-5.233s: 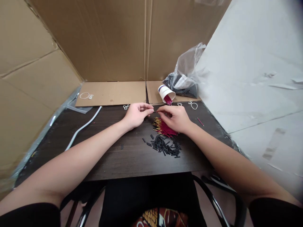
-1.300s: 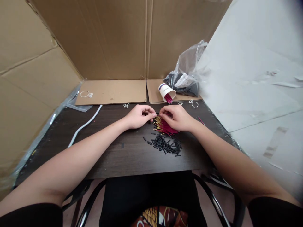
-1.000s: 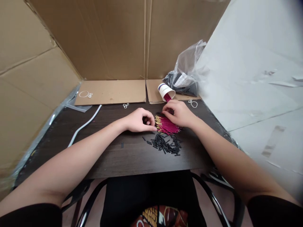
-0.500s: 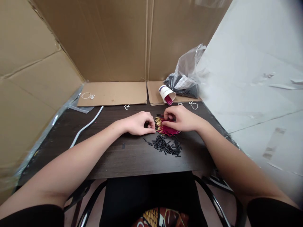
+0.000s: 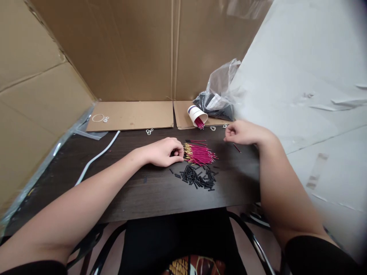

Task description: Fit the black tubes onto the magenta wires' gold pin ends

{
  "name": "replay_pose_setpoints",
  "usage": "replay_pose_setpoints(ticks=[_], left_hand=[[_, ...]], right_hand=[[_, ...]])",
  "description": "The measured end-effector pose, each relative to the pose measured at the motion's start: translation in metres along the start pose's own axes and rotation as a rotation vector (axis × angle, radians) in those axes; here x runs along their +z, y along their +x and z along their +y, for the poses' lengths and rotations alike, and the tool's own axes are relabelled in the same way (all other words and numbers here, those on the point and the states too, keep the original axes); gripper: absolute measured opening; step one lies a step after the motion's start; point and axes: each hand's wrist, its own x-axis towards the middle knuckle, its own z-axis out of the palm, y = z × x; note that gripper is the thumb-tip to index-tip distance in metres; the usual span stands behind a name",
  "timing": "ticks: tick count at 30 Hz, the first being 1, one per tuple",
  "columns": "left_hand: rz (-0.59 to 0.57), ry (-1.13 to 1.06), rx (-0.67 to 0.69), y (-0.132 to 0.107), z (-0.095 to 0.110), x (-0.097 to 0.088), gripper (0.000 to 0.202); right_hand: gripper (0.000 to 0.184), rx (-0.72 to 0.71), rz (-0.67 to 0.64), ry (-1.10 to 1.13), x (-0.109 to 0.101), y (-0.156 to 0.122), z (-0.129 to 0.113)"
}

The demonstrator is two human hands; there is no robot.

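A pile of thin magenta wires (image 5: 202, 154) with gold tips lies mid-table, the tips pointing left. My left hand (image 5: 168, 152) rests at the left edge of the pile with its fingers curled and pinched by the gold tips. Whatever may be between those fingers is hidden. Right of the pile, my right hand (image 5: 243, 132) is closed in a pinch just above the table. One magenta wire (image 5: 237, 148) sticks out from beneath it, in line with the pinched fingers. In front of the wires are scattered several short black tubes (image 5: 197, 177).
Behind the pile a paper cup (image 5: 192, 111) lies tipped over with more wires in its mouth. A clear bag (image 5: 218, 101) of black pieces stands beside it. White rubber bands (image 5: 149, 131) and a pale tube (image 5: 97, 156) lie to the left. Cardboard walls (image 5: 129, 49) enclose the table.
My right hand has moved off the wire pile to the right, a wire now showing beneath it. My left hand has stayed beside the gold tips. The view has shifted slightly.
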Motion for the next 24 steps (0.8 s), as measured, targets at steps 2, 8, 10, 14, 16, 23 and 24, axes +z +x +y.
replay_pose_setpoints(ticks=[2, 8, 10, 14, 16, 23, 24], left_hand=[[0.002, -0.009, 0.016, 0.000, -0.001, -0.001, 0.013], [-0.025, -0.002, 0.008, 0.000, -0.002, -0.002, 0.014], [-0.028, 0.017, -0.003, 0.000, -0.002, -0.002, 0.015], [-0.027, 0.043, -0.022, 0.000, -0.001, -0.002, 0.015], [-0.031, 0.047, -0.033, 0.000, 0.000, -0.003, 0.015], [-0.002, -0.007, -0.094, 0.001, -0.002, -0.002, 0.017], [0.023, -0.046, -0.118, 0.002, -0.004, -0.001, 0.017]], right_hand=[[0.020, 0.152, -0.050, -0.046, -0.006, -0.001, 0.015], [0.024, 0.258, -0.231, -0.073, -0.003, -0.002, 0.020], [0.027, 0.239, -0.259, -0.069, -0.001, -0.001, 0.014], [0.026, 0.228, -0.248, -0.125, 0.000, 0.002, 0.006], [0.021, 0.239, -0.203, -0.193, 0.000, 0.003, 0.004], [0.017, -0.144, 0.222, -0.106, 0.018, -0.002, -0.034], [0.017, -0.268, 0.263, -0.026, 0.024, -0.004, -0.044]])
